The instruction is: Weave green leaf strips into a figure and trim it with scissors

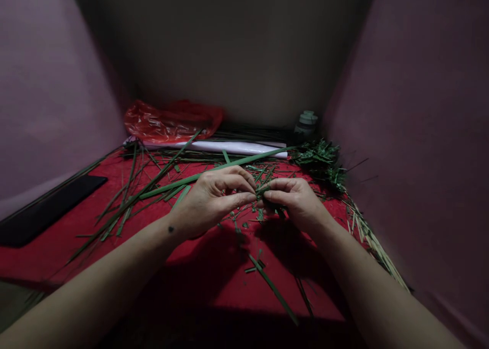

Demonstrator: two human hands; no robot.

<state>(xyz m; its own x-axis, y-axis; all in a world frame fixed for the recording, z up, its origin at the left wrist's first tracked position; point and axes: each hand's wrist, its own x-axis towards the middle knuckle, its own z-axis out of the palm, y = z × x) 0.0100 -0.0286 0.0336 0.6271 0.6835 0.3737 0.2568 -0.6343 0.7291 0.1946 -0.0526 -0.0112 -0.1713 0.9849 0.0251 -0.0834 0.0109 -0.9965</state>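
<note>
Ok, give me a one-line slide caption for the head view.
Left hand and right hand pinch a green piece above a red surface strewn with green strips, red bag behind.

head view | looks forward, down | close over red surface (237, 293)

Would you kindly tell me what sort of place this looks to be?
It looks like a small indoor work corner, perhaps at home: a red tabletop between pink sides, strewn with green strips, with a red plastic bag at the back.
</note>
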